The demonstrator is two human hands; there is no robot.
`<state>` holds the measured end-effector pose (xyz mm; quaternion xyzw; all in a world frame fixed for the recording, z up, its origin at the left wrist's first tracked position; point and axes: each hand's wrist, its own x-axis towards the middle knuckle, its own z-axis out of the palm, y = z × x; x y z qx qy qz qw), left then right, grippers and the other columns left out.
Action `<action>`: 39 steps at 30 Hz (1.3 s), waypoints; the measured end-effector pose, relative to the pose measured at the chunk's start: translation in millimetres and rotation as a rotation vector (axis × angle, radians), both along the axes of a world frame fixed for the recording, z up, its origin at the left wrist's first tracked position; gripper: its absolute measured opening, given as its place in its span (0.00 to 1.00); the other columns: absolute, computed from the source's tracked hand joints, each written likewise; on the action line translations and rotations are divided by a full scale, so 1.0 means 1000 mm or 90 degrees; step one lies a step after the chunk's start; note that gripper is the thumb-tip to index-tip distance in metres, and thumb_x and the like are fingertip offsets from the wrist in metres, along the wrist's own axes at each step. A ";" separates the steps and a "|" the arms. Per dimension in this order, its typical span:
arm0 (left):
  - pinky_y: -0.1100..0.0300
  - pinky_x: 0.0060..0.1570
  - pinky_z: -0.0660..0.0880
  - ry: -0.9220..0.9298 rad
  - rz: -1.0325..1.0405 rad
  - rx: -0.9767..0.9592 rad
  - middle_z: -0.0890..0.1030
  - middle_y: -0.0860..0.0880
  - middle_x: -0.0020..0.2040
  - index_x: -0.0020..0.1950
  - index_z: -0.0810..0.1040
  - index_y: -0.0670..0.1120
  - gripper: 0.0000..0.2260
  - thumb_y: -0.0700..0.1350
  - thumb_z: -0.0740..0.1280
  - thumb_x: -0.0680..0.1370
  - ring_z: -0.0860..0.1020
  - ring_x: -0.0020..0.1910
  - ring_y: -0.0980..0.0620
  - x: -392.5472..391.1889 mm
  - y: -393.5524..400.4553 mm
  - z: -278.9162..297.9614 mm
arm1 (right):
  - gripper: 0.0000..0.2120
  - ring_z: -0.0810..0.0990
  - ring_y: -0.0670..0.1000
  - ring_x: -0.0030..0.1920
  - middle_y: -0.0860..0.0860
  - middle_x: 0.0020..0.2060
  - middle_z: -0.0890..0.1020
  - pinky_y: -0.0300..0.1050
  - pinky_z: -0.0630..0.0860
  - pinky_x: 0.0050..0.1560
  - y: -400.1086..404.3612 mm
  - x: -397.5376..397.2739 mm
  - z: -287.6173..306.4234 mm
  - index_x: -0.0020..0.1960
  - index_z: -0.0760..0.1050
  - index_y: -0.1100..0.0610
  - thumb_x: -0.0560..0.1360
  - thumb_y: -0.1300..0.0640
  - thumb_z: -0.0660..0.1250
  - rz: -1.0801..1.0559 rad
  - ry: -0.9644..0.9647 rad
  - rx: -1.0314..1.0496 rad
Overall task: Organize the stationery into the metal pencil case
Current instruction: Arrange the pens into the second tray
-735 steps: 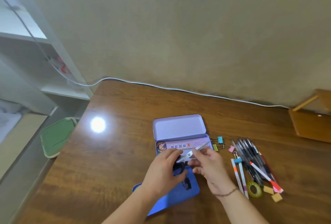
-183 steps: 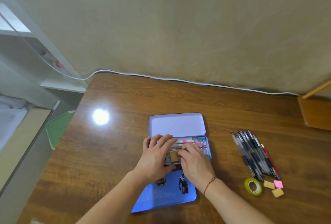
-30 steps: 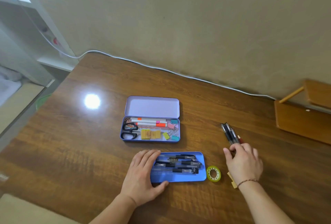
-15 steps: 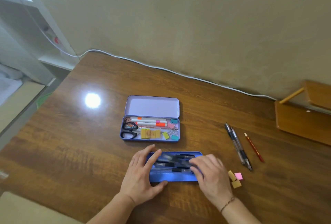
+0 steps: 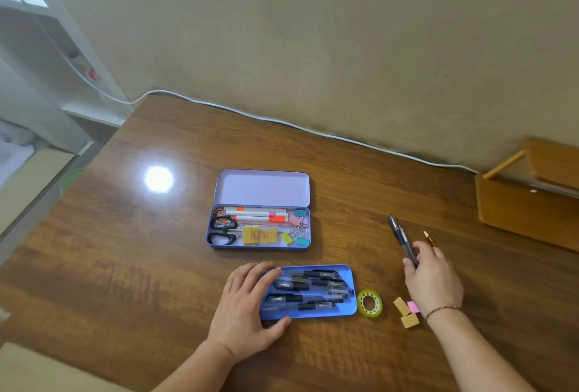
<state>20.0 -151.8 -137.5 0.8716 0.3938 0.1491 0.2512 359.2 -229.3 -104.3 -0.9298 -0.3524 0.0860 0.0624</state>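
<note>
head view shows the left hand [image 5: 247, 307] lying flat, fingers spread, on the near end of the blue metal tray [image 5: 308, 313], probably to steady it while it is filled; clear black-grip pens [image 5: 308, 290] lie inside. the right hand [image 5: 430, 279] curls its fingers round two dark pens [image 5: 402, 238] on the brown wooden table [image 5: 125, 266], likely to lift them. the open lilac metal pencil case [image 5: 260, 225] further back holds black scissors [image 5: 221, 230], markers, erasers and binder clips.

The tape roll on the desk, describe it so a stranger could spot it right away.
Find the blue tray of black pens at the wooden desk's near edge. The tape roll lies flat just right of it: a small yellow-green ring, the only round item, left of the tan and pink blocks.
</note>
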 end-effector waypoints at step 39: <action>0.63 0.66 0.68 -0.168 0.146 -0.079 0.73 0.55 0.66 0.63 0.77 0.47 0.14 0.44 0.67 0.78 0.70 0.67 0.59 -0.002 -0.002 0.007 | 0.14 0.67 0.47 0.44 0.43 0.42 0.73 0.43 0.68 0.40 0.018 -0.125 0.008 0.52 0.82 0.46 0.74 0.41 0.64 0.121 0.003 0.022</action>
